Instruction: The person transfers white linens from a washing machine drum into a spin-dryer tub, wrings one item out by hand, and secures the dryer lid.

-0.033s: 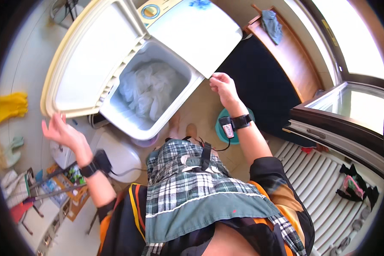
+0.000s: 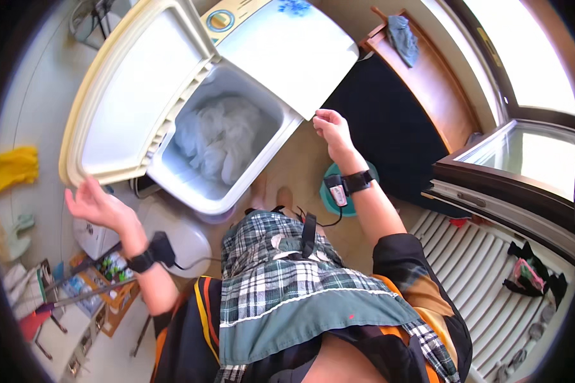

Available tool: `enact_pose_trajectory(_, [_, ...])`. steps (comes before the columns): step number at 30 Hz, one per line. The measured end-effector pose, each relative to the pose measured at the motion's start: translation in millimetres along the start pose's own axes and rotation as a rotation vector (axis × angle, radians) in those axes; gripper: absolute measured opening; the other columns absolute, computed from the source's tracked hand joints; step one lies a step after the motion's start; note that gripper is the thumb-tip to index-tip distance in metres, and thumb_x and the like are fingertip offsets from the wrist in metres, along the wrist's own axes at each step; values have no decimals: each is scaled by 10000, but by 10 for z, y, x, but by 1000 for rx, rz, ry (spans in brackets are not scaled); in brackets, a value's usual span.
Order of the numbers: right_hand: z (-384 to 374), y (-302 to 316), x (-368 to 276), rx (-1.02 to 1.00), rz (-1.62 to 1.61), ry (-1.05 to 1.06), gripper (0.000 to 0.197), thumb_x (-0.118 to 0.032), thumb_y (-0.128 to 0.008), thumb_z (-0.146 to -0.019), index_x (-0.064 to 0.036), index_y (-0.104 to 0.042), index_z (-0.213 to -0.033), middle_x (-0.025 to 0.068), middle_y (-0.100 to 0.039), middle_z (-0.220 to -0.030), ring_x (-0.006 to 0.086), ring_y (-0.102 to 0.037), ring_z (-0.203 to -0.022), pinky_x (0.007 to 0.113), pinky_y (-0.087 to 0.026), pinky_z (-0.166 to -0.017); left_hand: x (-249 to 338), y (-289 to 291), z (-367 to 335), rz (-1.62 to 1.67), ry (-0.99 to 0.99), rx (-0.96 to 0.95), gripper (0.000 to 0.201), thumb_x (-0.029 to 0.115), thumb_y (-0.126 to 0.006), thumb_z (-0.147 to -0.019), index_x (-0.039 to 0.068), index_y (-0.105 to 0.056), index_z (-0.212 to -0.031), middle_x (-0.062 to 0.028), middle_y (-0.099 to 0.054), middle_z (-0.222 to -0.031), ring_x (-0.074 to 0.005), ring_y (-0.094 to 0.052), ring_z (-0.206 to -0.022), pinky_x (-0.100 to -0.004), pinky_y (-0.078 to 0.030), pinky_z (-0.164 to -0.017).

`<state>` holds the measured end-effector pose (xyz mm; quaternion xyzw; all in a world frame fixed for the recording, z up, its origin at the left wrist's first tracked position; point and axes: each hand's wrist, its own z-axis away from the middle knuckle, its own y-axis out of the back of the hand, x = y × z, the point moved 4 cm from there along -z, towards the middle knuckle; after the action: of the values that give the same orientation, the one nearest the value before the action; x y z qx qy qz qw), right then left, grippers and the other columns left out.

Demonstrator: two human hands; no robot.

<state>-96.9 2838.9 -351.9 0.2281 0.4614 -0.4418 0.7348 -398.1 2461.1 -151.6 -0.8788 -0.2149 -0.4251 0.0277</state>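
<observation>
A white twin-tub washing machine (image 2: 186, 193) stands in front of me. Its left tub holds a heap of wet-looking white cloth (image 2: 222, 137). The tub's cream-rimmed white lid (image 2: 131, 89) is raised and leans to the left. My left hand (image 2: 102, 205) is at the lid's lower left corner, fingers outstretched and holding nothing. Whether its fingertips touch the rim I cannot tell. My right hand (image 2: 333, 131) has curled fingers at the near corner of the closed right-hand cover (image 2: 287, 57). What those fingers hold, if anything, is hidden.
A teal basin (image 2: 329, 205) is on the floor below my right forearm. Yellow gloves (image 2: 16, 167) lie at the far left. To the right are a wooden board (image 2: 421, 83) with a blue-grey cloth (image 2: 402, 41), an open window sash (image 2: 511, 169) and a slatted white surface (image 2: 473, 287).
My left hand has dropped slightly away from the lid's corner, its fingers drawn closer together. My right hand stays by the cover's corner.
</observation>
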Motion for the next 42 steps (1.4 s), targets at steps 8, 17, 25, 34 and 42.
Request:
enact_pose_trajectory(8, [-716, -5, 74, 314, 202, -281, 223, -270, -648, -876, -50, -620, -849, 25, -536, -752, 140, -441, -658, 324, -370, -596, -269, -1150, 1514, 216, 480, -1140, 401, 309, -494, -1004, -3, -567, -1246, -168, -599, -1254, -230, -574, -1154, -331, -421, -1003])
enact_pose_trajectory(17, [-171, -330, -1214, 98, -119, 233, 120, -129, -537, -946, -29, -566, -887, 46, -612, -821, 133, -586, -718, 276, -489, -662, 96, -1706, 1556, 959, 1460, -1192, 632, 440, -447, -999, -13, -350, -1429, -164, -481, -1380, -241, -503, -1235, -347, -386, -1059])
enact_pose_trajectory(25, [-567, -1688, -3104, -64, 355, 621, 346, -339, -663, -813, 0, -669, -749, 114, -667, -673, 169, -649, -639, 296, -518, -594, 808, -2773, 1027, 665, 187, -1029, 392, 11, -625, -851, 34, -509, -1224, -82, -593, -1137, -172, -601, -1004, -299, -461, -938])
enact_pose_trajectory(34, [-1039, -2226, -3216, -438, 243, 799, 295, -216, -690, -779, 3, -664, -975, 145, -688, -900, 231, -649, -848, 325, -512, -762, 422, -2937, 1666, 300, 463, -1230, 142, 43, -497, -935, 7, -633, -922, -67, -657, -752, -104, -563, -504, -278, -465, -497])
enact_pose_trajectory(42, [-472, -472, -2054, -23, 32, 670, 236, -82, -617, -888, -13, -604, -1113, 55, -633, -1087, 124, -623, -837, 273, -504, -767, 475, -3949, 3013, 10, -361, -1376, 120, 168, -658, -818, 66, -706, -856, -170, -639, -921, -361, -630, -875, -456, -513, -801])
